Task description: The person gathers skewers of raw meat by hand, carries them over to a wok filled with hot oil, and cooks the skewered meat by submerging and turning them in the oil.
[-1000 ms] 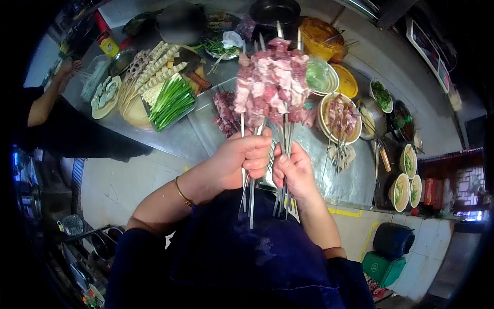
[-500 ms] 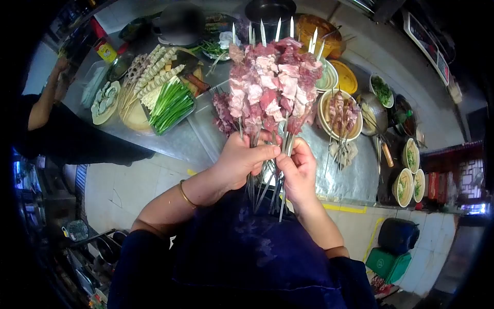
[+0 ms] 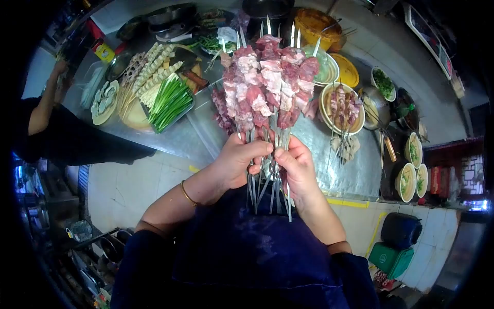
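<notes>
A thick bunch of raw meat skewers (image 3: 267, 85) stands upright in front of me, with metal points at the top and bare metal shafts below. My left hand (image 3: 242, 159) is closed around the shafts on the left side. On the right side, my right hand (image 3: 296, 167) grips more of the shafts, thumb in front. The two thumbs are close together but apart. Behind the bunch, at its left, dark red meat (image 3: 223, 110) lies on the metal table, partly hidden. To the right, a bowl (image 3: 323, 114) holds more meat skewers.
On the metal table (image 3: 177, 143), a tray holds green stalks (image 3: 172, 103) beside pale skewers (image 3: 159, 67). At right stand several bowls (image 3: 405, 183) with greens and a yellow basin (image 3: 347, 72). Another person's arm (image 3: 46, 100) is at far left. A green box (image 3: 391, 259) sits on the floor.
My hands have drawn slightly apart at the thumbs, and my right hand's fingers have closed further around the shafts. The skewers have shifted a little, their tips more spread.
</notes>
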